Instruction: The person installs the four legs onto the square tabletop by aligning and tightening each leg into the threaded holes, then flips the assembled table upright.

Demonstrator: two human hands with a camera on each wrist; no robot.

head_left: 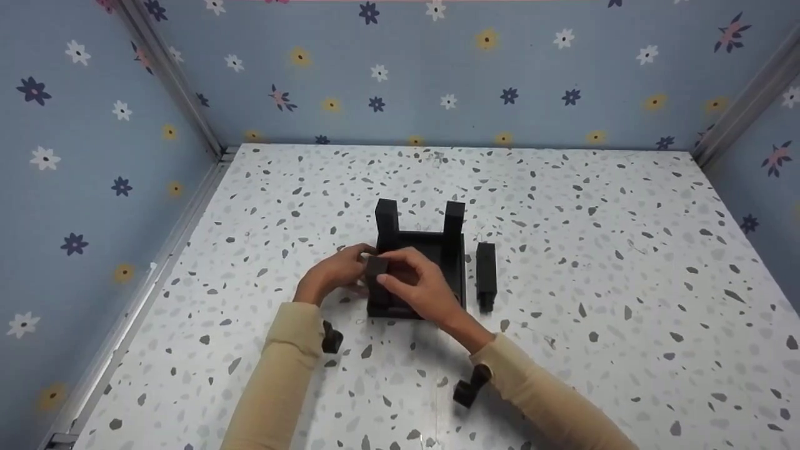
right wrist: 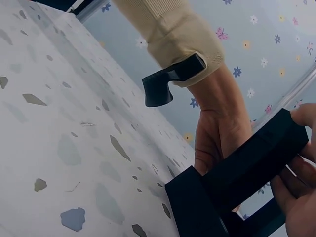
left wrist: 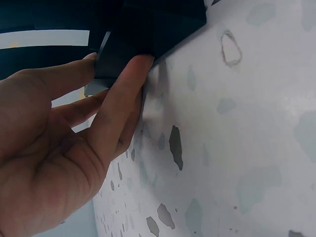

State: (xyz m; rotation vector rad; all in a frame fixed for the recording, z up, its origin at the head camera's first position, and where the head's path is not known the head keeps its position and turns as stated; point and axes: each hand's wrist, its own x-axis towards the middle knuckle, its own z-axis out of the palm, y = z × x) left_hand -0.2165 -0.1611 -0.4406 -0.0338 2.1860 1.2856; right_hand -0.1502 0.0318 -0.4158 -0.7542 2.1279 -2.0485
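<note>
A small black table (head_left: 419, 315) lies upside down, with its shallow tray-like underside facing up. Two square legs (head_left: 387, 219) stand upright at its far corners. At the near left corner, my right hand (head_left: 422, 287) pinches the upper part of a third leg (head_left: 377, 265) between thumb and fingers; this leg stands upright. My left hand (head_left: 334, 272) holds the table's left side low down, its fingertips against the black edge (left wrist: 148, 29) in the left wrist view. The joint at the leg's foot is hidden by the hands.
A loose black leg (head_left: 486, 272) with a narrower near end lies just right of the table. Black wrist mounts (head_left: 470, 386) stick out from both cuffs. The speckled white tabletop (head_left: 594, 250) is bounded by blue flowered walls (head_left: 425, 75).
</note>
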